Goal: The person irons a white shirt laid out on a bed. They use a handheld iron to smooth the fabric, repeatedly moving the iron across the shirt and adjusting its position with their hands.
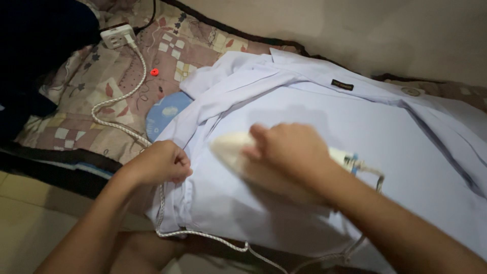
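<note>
1. Head view, looking down. A white shirt lies spread flat over a patterned quilt, filling the centre and right of the frame; its collar sits at upper centre with a small dark label inside.
2. Right hand, centre of frame: fingers curled tight round the handle of an iron. The iron is cream-coloured, blurred, nose pointing left, sole down on the shirt's left-centre panel.
3. Left hand, left of centre: fingers closed, pinching the shirt's left edge, bunched cloth in the grip. It sits just beside the iron's nose, not touching it.
4. A braided white cord runs from a white power strip at upper left, down across the quilt, under the left hand, then along the shirt's lower edge toward the iron's rear at centre right.
5. A small red object lies on the quilt at upper left, just right of the cord. What it is cannot be told.
6. A blue round patch shows beside the shirt's left sleeve, partly covered by it.
7. Dark cloth fills the top-left corner. Pale floor tile at lower left.
</note>
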